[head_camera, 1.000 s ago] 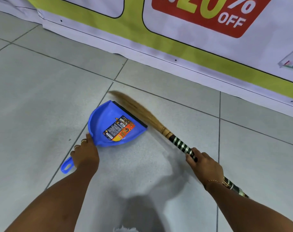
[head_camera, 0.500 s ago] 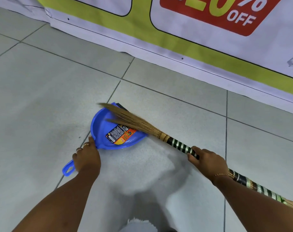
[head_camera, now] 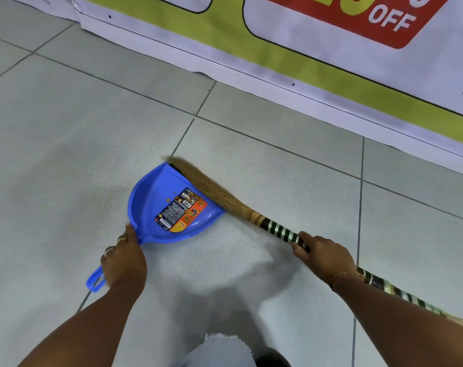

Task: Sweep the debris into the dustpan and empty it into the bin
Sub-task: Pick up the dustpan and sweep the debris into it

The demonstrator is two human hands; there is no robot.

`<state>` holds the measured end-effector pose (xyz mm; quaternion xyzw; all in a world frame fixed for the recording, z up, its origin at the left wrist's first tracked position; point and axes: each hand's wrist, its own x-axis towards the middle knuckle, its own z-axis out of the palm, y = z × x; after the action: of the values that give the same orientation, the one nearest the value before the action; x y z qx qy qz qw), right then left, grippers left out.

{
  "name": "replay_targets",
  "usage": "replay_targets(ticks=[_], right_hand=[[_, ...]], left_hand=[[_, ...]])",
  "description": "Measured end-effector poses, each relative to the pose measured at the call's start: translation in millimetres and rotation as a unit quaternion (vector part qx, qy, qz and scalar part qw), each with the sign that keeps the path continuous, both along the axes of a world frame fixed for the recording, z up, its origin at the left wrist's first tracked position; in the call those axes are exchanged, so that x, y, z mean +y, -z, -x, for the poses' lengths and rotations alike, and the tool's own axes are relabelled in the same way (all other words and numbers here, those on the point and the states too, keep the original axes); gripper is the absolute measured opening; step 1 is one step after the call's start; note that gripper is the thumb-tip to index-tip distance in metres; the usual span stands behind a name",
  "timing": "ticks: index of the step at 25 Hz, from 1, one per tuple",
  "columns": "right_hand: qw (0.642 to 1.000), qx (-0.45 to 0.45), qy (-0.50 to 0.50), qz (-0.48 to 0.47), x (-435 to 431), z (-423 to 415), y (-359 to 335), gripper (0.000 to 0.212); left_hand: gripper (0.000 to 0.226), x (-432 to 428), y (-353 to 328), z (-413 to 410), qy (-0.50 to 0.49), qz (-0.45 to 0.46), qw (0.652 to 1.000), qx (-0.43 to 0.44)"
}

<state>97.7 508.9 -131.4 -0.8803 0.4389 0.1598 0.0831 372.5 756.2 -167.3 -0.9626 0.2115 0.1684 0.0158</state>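
Note:
A blue plastic dustpan (head_camera: 156, 197) with an orange and black label lies flat on the grey tiled floor, its open lip facing right. My left hand (head_camera: 123, 258) grips its handle, whose looped end sticks out to the lower left. A straw broom (head_camera: 212, 193) with a black and green striped handle lies along the pan's lip, bristles reaching the far corner. My right hand (head_camera: 323, 254) is closed on the striped handle. A few small orange specks (head_camera: 169, 199) lie inside the pan. No bin is in view.
A white, green and red sale banner (head_camera: 278, 49) runs along the wall base at the back. Grey floor tiles (head_camera: 53, 154) spread to the left and right. My frayed light trouser leg (head_camera: 219, 348) shows at the bottom edge.
The broom's bristles swept over the pan half a second ago and have drawn back to its lip. My left hand has kept the dustpan in place.

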Motion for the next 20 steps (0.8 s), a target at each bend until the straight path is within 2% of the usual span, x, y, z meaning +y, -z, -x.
replay_targets(ticks=[3, 8, 12, 16, 18, 20], right_hand=[[0.998, -0.045, 0.027, 0.019, 3, -3, -4, 0.041], [0.992, -0.021, 0.121, 0.031, -21, -46, -1, 0.045], [0.998, -0.003, 0.022, 0.056, -22, -78, -1, 0.043], [0.997, -0.017, -0.055, 0.059, -6, -56, -4, 0.042], [0.995, -0.046, -0.061, 0.064, 1, -33, -4, 0.042], [0.996, -0.066, -0.011, 0.059, 1, -17, -4, 0.04]], left_hand=[[0.063, 0, 1, 0, -0.012, 0.029, 1.0, 0.002], [0.065, 2, 4, -3, -0.067, 0.054, 0.996, 0.013], [0.064, 0, 3, -22, -0.096, 0.041, 0.995, 0.01], [0.063, -2, -1, -24, -0.087, 0.027, 0.996, 0.02], [0.062, -4, -1, -21, -0.094, 0.035, 0.995, 0.023], [0.063, -6, 0, -18, -0.104, 0.051, 0.993, 0.035]])
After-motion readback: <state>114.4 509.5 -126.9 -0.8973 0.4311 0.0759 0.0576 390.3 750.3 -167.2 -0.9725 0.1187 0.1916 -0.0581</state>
